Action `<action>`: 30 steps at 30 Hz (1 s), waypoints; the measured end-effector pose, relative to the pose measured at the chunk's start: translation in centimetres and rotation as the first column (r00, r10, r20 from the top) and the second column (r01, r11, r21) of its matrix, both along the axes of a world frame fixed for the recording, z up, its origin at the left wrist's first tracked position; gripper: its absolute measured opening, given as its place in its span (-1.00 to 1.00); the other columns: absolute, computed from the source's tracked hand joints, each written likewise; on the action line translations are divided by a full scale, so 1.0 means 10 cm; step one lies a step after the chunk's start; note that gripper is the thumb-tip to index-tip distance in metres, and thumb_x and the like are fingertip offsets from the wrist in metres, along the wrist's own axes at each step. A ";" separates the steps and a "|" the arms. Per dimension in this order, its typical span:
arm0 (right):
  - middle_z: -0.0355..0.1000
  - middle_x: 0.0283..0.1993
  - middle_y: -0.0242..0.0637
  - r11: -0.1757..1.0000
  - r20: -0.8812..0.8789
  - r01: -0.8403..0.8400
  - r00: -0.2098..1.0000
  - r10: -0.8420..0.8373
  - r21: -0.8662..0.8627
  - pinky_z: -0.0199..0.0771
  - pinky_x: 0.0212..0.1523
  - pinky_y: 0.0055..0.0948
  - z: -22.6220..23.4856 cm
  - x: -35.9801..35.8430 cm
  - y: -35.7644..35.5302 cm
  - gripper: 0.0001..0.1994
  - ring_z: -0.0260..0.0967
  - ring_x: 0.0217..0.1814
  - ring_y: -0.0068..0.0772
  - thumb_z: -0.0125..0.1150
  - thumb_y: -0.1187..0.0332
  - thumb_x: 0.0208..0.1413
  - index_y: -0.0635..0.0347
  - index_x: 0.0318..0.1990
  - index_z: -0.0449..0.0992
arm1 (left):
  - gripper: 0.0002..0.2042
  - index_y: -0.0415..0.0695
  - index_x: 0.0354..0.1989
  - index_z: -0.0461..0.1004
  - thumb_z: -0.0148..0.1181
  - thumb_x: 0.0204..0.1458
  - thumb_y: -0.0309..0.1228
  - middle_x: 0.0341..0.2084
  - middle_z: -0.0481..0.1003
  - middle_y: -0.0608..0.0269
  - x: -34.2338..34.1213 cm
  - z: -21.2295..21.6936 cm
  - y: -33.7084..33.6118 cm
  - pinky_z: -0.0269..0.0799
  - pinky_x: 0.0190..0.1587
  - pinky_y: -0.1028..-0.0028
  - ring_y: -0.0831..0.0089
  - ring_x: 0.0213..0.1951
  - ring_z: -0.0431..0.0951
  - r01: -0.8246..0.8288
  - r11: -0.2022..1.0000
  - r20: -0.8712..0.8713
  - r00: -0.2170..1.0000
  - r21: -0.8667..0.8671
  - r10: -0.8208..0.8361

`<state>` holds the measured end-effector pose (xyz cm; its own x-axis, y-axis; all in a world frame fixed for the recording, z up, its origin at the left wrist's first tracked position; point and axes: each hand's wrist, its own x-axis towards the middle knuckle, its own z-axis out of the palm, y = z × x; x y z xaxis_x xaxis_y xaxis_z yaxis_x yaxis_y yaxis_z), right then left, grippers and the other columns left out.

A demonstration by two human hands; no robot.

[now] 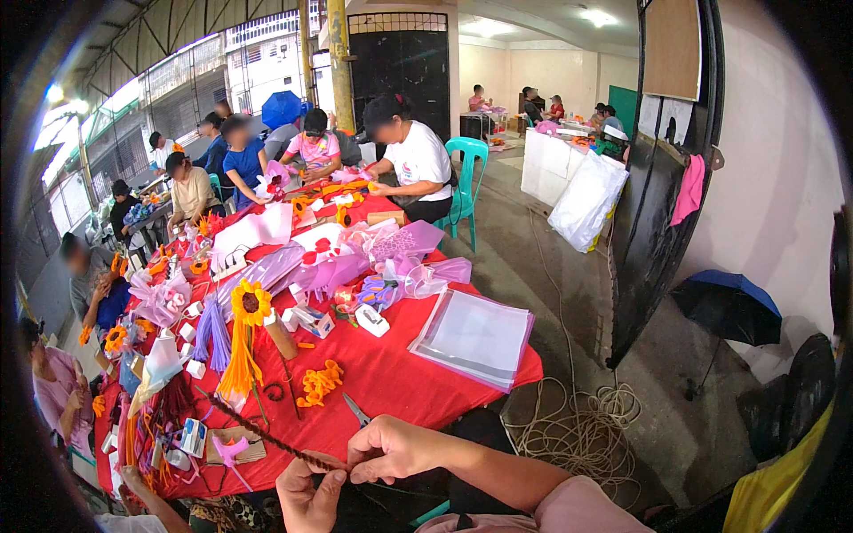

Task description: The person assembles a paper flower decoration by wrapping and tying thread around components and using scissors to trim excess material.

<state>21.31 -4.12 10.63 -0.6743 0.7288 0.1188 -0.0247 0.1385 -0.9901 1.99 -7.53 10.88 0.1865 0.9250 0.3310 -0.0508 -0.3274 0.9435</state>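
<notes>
A dark brown fuzzy chenille stem (267, 435), seemingly twisted from strands, slants over the near edge of the table. My left hand (307, 497) pinches its lower end between thumb and fingers. Just beside it, my right hand (391, 449) is closed at the same end, fingertips almost touching the left hand's. Beyond my hands lie scissors (357, 410) and a small heap of orange chenille pieces (320, 382). A sunflower (251, 303) made of yellow and orange chenille lies farther off, by a bundle of yellow-orange stems (238, 360).
The red-covered table (409, 382) carries clear plastic sheets (471, 338), a white cutter-like tool (371, 320), purple stems (211, 333) and a pink glue gun (231, 449). Several people work around it. Coiled rope (577, 435) and an open umbrella (729, 306) are on the floor at right.
</notes>
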 end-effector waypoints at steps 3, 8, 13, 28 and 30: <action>0.42 -0.59 -0.33 0.980 0.084 0.131 0.986 -0.145 0.151 0.27 -0.60 -0.55 0.04 -0.02 -0.04 -0.83 0.33 -0.61 -0.62 0.30 0.39 0.01 0.33 -0.42 0.49 | -0.92 -0.27 -0.49 0.40 0.17 -0.09 -0.67 -0.49 0.48 0.23 0.04 -0.02 0.01 0.31 -0.28 0.58 0.58 -0.41 0.42 -0.103 0.994 -0.082 0.991 0.019 0.105; 0.42 -0.54 -0.11 0.775 0.058 0.341 0.898 -0.435 0.533 0.34 -0.49 -0.34 -0.02 -0.13 -0.10 -0.83 0.41 -0.50 -0.17 0.27 0.41 -0.03 0.31 -0.48 0.42 | -0.89 -0.26 -0.54 0.35 0.15 -0.08 -0.67 -0.56 0.42 0.27 0.16 0.03 0.02 0.29 -0.30 0.57 0.58 -0.43 0.39 -0.226 0.970 -0.131 0.963 0.093 0.237; 0.33 -0.49 -0.10 0.510 0.018 0.450 0.737 -0.675 0.733 0.32 -0.48 -0.14 -0.13 -0.33 -0.23 -0.84 0.38 -0.41 0.02 0.17 0.49 -0.04 0.27 -0.44 0.28 | -0.83 -0.24 -0.56 0.28 0.17 -0.07 -0.65 -0.58 0.36 0.31 0.20 -0.07 0.09 0.29 -0.31 0.56 0.58 -0.44 0.38 -0.356 0.913 -0.263 0.878 0.201 0.401; 0.35 -0.62 -0.49 0.967 -0.114 -0.122 0.989 0.098 -0.224 0.19 -0.67 -0.70 -0.15 -0.04 0.02 -0.80 0.26 -0.67 -0.71 0.27 0.27 0.04 0.22 -0.44 0.49 | -0.86 -0.25 -0.48 0.41 0.30 -0.12 -0.60 -0.41 0.48 0.21 -0.01 -0.19 0.11 0.35 -0.25 0.51 0.45 -0.34 0.45 0.194 0.981 0.259 0.949 -0.026 -0.181; 0.36 -0.61 -0.49 0.979 -0.058 -0.073 0.996 0.063 -0.192 0.20 -0.66 -0.68 -0.14 0.01 0.05 -0.80 0.27 -0.66 -0.70 0.28 0.27 0.03 0.23 -0.43 0.50 | -0.90 -0.31 -0.47 0.38 0.17 -0.04 -0.72 -0.39 0.47 0.13 0.01 -0.12 0.11 0.35 -0.23 0.56 0.52 -0.33 0.45 0.223 0.973 0.248 0.948 -0.063 -0.202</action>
<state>21.45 -3.57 9.27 -0.7196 0.6942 0.0152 -0.0788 -0.0599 -0.9951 2.09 -6.42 9.70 0.3077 0.9001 0.3083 -0.3368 -0.2000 0.9201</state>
